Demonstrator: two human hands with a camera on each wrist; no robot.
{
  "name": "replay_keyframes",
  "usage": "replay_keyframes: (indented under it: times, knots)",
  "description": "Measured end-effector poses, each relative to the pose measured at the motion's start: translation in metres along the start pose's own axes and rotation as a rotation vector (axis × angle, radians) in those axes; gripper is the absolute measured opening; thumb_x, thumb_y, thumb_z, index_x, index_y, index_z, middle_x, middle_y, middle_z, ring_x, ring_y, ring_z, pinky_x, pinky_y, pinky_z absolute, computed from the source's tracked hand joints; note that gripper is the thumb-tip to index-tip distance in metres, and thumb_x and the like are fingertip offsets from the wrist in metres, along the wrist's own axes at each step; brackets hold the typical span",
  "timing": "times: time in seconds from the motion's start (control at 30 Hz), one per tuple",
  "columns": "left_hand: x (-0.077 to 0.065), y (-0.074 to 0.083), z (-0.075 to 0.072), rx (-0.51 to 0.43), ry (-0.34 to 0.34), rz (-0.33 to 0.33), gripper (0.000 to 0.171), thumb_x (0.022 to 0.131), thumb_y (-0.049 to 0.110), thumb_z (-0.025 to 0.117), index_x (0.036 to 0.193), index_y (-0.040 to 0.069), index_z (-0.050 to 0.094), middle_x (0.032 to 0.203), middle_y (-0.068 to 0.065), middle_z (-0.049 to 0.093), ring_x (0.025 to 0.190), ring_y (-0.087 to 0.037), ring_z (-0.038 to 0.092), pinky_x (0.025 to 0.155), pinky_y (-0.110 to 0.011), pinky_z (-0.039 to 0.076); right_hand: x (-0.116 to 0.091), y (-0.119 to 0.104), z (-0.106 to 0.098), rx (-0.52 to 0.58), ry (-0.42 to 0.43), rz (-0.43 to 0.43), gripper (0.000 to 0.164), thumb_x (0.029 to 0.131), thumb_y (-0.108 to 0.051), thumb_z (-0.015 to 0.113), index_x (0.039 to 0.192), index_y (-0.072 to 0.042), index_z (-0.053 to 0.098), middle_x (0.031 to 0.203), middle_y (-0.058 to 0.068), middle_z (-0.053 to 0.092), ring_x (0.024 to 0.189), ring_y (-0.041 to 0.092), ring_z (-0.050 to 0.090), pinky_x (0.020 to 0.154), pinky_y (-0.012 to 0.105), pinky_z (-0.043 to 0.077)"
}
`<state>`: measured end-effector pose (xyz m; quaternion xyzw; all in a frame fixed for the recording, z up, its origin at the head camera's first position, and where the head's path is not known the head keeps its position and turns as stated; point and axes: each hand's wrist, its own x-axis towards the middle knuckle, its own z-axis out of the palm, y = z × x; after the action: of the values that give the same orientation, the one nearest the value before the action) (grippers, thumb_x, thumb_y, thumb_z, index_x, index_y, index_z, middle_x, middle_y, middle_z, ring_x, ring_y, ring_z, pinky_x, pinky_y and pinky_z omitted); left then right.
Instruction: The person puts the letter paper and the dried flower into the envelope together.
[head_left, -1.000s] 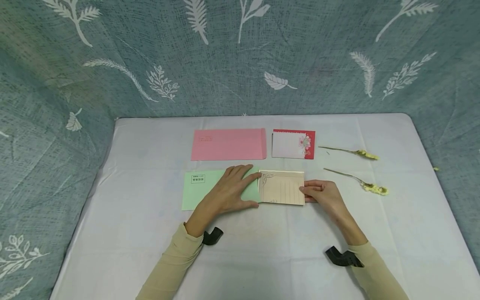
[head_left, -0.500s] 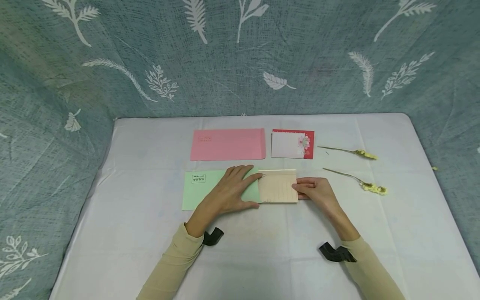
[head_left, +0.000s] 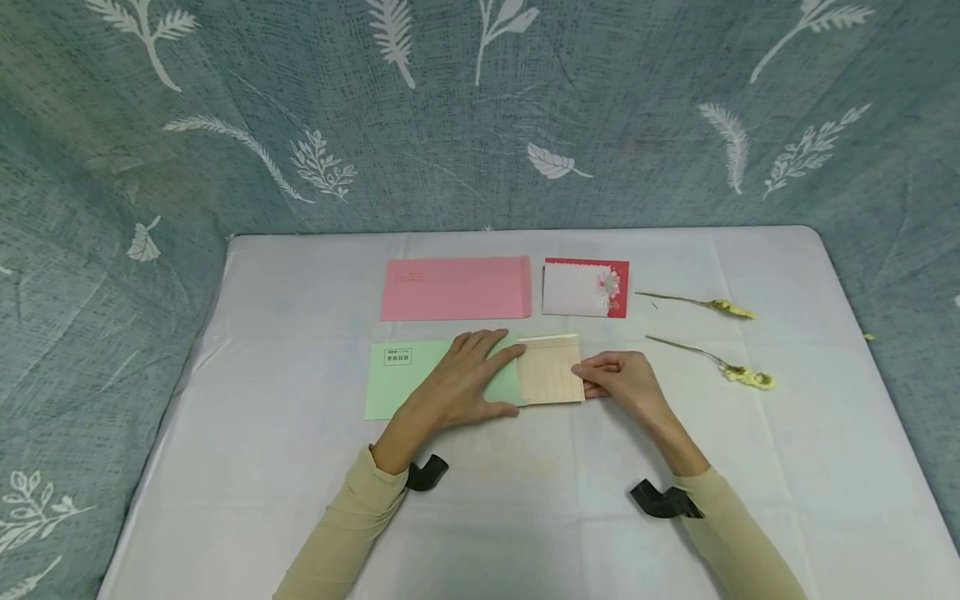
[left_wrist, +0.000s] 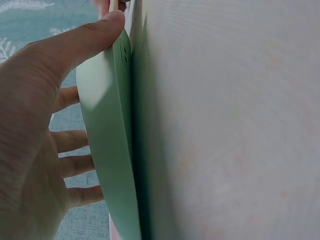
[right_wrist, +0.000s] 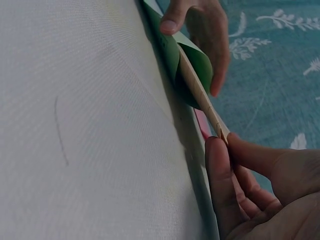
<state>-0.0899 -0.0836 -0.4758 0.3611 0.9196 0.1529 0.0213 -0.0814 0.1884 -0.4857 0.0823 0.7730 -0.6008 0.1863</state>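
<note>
A green envelope (head_left: 390, 393) lies at mid-table in the head view, its mouth to the right. My left hand (head_left: 459, 382) grips it across its width, thumb (left_wrist: 95, 37) on the near edge and fingertips towards the far edge. The envelope bows upward and its mouth gapes in the right wrist view. Part of a cream lined card (head_left: 551, 371) is inside the envelope; the rest sticks out to the right. Between thumb and fingers, my right hand (head_left: 628, 385) pinches the card's right end.
Behind the green envelope lies a pink envelope (head_left: 453, 289). A red-bordered floral card (head_left: 573, 290) is beside it. Two yellow dried flowers, an upper flower (head_left: 727, 308) and a lower flower (head_left: 746, 377), lie to the right on the white-covered table (head_left: 247, 467).
My right hand has moved left with the cream card, and more of the card is inside the green envelope. The left hand and the envelope have hardly moved.
</note>
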Motion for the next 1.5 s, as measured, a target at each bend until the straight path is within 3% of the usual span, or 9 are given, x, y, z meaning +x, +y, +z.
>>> replay_keyframes:
  times: [0.47,0.7,1.5]
  knots:
    - [0.004,0.004,-0.001,-0.015,-0.015,-0.005,0.085,0.076,0.058,0.076,0.146,0.018,0.047,0.149,-0.015,0.041,0.135,-0.03,0.038,0.113,-0.047,0.028,0.001,-0.004,0.007,0.069,-0.059,0.008,0.029,0.091,-0.006,0.068,0.109,0.016,0.066,0.087,0.012,0.074,0.063,0.008,0.069,0.064,0.025,0.058]
    - [0.004,0.004,0.0,-0.013,-0.004,-0.002,0.085,0.077,0.058,0.076,0.146,0.017,0.047,0.149,-0.015,0.041,0.135,-0.03,0.038,0.113,-0.047,0.029,0.001,-0.008,0.011,0.051,-0.069,-0.002,0.028,0.092,-0.006,0.067,0.109,0.016,0.067,0.089,0.016,0.074,0.063,0.007,0.069,0.064,0.023,0.058]
    - [0.007,0.005,0.002,0.002,0.014,0.037,0.085,0.077,0.057,0.076,0.145,0.017,0.046,0.147,-0.015,0.043,0.134,-0.03,0.04,0.112,-0.045,0.03,0.006,-0.009,0.027,0.077,-0.106,-0.027,0.026,0.092,-0.005,0.066,0.107,0.017,0.067,0.085,0.016,0.073,0.062,0.006,0.068,0.063,0.022,0.057]
